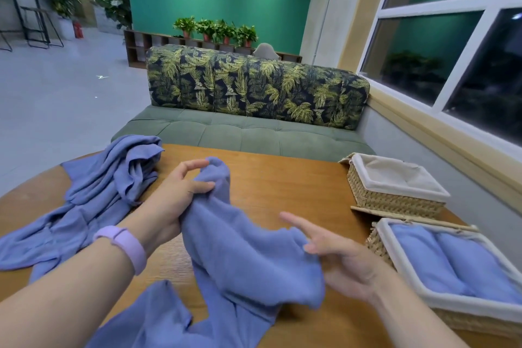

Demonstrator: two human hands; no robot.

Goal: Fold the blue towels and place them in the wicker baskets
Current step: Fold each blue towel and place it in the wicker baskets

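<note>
A crumpled blue towel [245, 251] hangs between my hands above the wooden table [282, 178]. My left hand [175, 195] grips its upper corner, thumb and fingers curled round the cloth. My right hand [339, 260] holds the towel's right edge with its lower fingers, while the index finger points straight out to the left. A heap of other blue towels [93, 198] lies at the table's left. At the right, the near wicker basket [401, 271] holds folded blue towels [452, 260]. The far wicker basket [395, 200] shows only its white liner.
A green sofa [240, 133] with a leaf-print backrest stands just beyond the table's far edge. A window wall runs along the right side behind the baskets. More blue cloth [169, 319] drapes over the near table edge.
</note>
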